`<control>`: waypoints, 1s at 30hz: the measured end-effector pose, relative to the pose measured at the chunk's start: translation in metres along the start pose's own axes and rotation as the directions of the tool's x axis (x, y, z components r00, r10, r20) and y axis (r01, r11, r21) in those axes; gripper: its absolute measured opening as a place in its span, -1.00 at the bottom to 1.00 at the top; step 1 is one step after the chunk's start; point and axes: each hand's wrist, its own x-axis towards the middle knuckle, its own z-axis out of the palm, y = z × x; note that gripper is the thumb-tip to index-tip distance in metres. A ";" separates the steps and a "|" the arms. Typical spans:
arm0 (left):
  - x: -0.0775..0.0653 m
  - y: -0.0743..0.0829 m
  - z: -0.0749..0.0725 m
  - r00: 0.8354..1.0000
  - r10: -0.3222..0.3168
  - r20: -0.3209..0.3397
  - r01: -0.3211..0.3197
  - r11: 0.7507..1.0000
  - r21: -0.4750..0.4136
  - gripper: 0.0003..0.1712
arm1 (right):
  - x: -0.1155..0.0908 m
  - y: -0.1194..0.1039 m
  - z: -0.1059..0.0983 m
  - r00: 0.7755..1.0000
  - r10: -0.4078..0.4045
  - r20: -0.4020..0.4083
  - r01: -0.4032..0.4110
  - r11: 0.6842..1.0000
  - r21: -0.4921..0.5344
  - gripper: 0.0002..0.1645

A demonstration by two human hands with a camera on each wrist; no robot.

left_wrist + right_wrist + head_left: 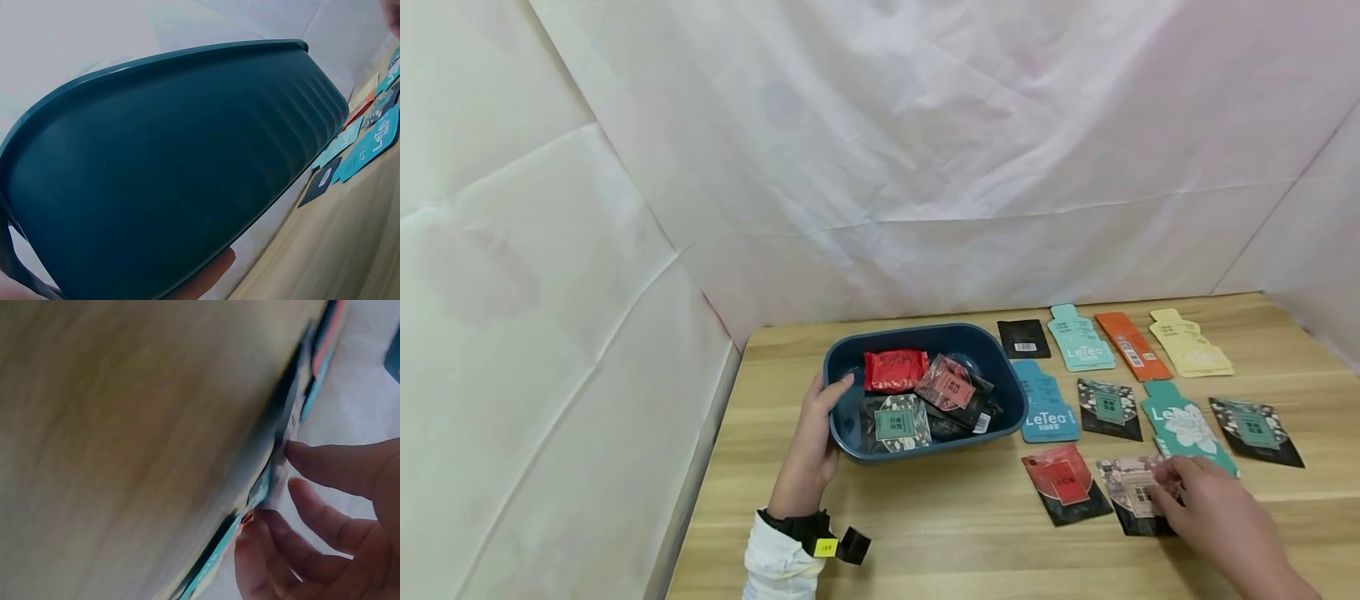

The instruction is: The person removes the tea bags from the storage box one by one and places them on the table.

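A dark blue plastic bin (917,452) is gripped at its left end by my left hand (815,425), with the thumb over the rim. One fingertip shows under the bin's lower edge in the left wrist view. Inside lie a shiny red packet (896,370), a black-and-green floral packet (897,423), a pink-and-black packet (951,385) and darker ones partly hidden beneath. At the right, my right hand (1217,508) pinches the right edge of a pink floral tea packet (1126,483). The right wrist view shows its thumb and fingers around that packet (292,422).
A red-and-black packet (1066,485) lies left of the right hand. Behind are several flat packs: teal (1187,425), blue (1045,408), light aqua (1081,342), orange (1133,346) and yellow (1191,346). Dark packets (1257,432) lie among them. White cloth (925,167) walls the wooden table (955,517).
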 end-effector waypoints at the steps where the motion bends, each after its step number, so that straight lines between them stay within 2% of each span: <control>1: 0.000 -0.001 -0.001 1.000 -0.001 0.000 0.001 1.000 0.001 -0.30 | -0.001 0.000 0.002 1.000 -0.016 -0.022 0.015 1.000 -0.019 -0.77; 5: -0.001 -0.007 -0.002 1.000 -0.019 0.011 0.019 1.000 -0.009 -0.30 | -0.003 -0.003 0.002 0.994 -0.040 -0.099 0.035 0.998 -0.048 -0.72; 9: -0.003 -0.013 -0.001 0.999 -0.038 0.029 0.038 0.999 0.010 -0.31 | 0.000 -0.018 -0.005 0.971 -0.096 -0.217 0.104 0.994 0.026 -0.65; 13: -0.005 -0.014 -0.001 0.999 -0.032 0.029 0.032 0.999 0.027 -0.29 | 0.014 -0.055 -0.023 0.915 -0.232 -0.331 0.278 0.956 0.097 -0.48; 17: -0.005 -0.012 -0.002 0.999 -0.015 0.038 0.014 1.000 0.025 -0.28 | 0.032 -0.099 -0.042 0.857 -0.359 -0.370 0.425 0.898 0.112 -0.42; 20: -0.003 -0.010 -0.002 0.999 -0.003 0.044 0.002 1.000 0.020 -0.29 | 0.044 -0.126 -0.049 0.823 -0.429 -0.372 0.498 0.860 0.111 -0.44; 23: -0.001 -0.008 -0.002 0.999 0.005 0.044 -0.006 1.000 0.020 -0.29 | 0.053 -0.148 -0.049 0.802 -0.486 -0.347 0.551 0.826 0.117 -0.49; 26: -0.001 -0.008 -0.002 0.999 0.011 0.049 -0.012 1.000 0.020 -0.29 | 0.063 -0.168 -0.045 0.801 -0.527 -0.284 0.579 0.803 0.143 -0.51; 28: 0.000 -0.007 -0.001 0.998 0.018 0.054 -0.018 1.000 0.017 -0.29 | 0.071 -0.179 -0.041 0.812 -0.543 -0.213 0.578 0.800 0.164 -0.49; 30: 0.000 -0.006 0.000 0.998 0.020 0.054 -0.021 1.000 0.023 -0.29 | 0.079 -0.188 -0.037 0.827 -0.548 -0.129 0.563 0.809 0.170 -0.46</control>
